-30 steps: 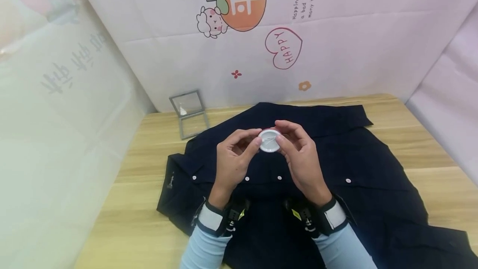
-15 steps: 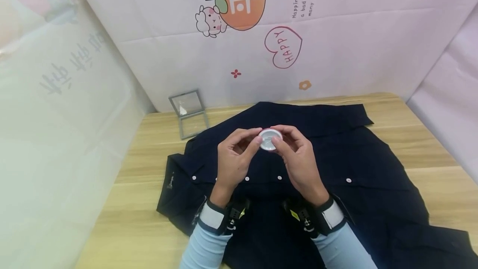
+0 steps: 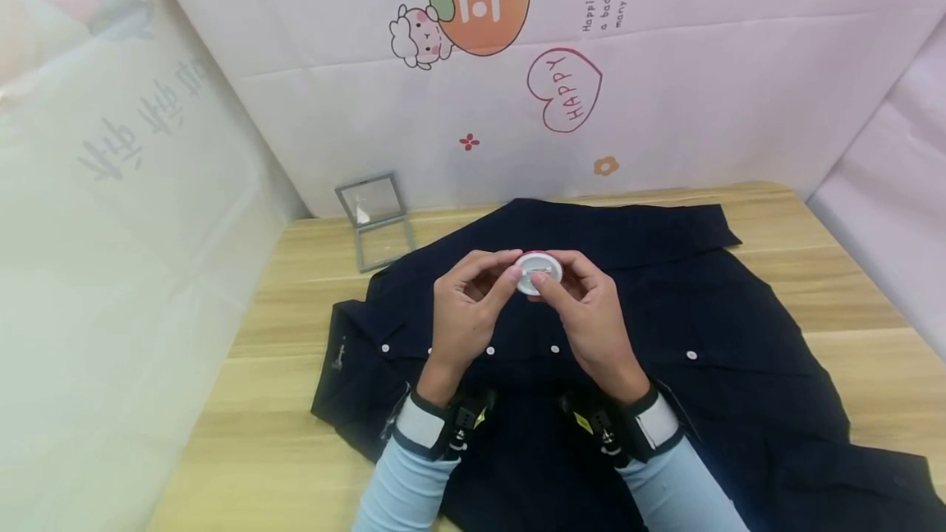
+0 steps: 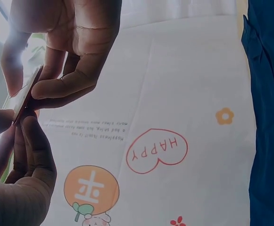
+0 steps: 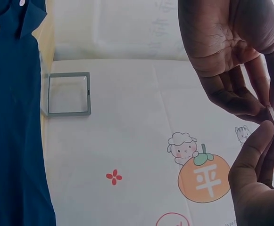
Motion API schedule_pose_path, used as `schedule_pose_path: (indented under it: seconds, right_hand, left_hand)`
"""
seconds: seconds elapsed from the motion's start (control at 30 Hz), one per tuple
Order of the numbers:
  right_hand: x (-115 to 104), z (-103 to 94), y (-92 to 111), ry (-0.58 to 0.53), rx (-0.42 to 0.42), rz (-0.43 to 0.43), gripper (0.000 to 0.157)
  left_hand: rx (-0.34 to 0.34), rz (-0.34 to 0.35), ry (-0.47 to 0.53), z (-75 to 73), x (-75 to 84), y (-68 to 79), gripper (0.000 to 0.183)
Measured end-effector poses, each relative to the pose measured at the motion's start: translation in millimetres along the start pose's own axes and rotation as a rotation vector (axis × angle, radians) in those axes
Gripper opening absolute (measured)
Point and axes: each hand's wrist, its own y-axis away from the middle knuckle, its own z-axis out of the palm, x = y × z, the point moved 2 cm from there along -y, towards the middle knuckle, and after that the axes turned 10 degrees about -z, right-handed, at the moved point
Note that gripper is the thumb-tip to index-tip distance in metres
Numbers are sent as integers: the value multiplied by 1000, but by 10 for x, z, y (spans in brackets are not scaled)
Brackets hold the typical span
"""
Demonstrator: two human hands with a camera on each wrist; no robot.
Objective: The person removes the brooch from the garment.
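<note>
A round pin badge (image 3: 537,262), white-backed with a red edge, is held over the shirt with its back turned up. A thin pin crosses that back. My left hand (image 3: 466,306) pinches the badge's left edge between thumb and fingers. At the opposite edge my right hand (image 3: 589,314) grips it, the thumb lying across the back by the pin. In the left wrist view the badge (image 4: 29,92) appears edge-on between both hands' fingertips. Beneath lies a dark navy shirt (image 3: 709,302) with small white buttons, spread over the wooden table (image 3: 273,351).
Behind the shirt at the left, a grey-framed clear case (image 3: 382,242) stands opened, its lid leaning up near the printed white backdrop (image 3: 318,121). Pale sheeting (image 3: 111,269) walls off the left side. Dark straps with small devices circle both wrists.
The right thumb has slid left and inward over the badge's back, and the right fingers have come down a little. The badge has shifted slightly right; both hands still hold it.
</note>
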Motion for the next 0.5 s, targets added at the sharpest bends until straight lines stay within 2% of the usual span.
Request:
schedule_pose_path:
  seconds: [0.5]
  right_hand:
    - [13, -1, -5, 16, 20, -24, 19]
  left_hand:
    - [-11, -22, 7, 4, 16, 9, 20]
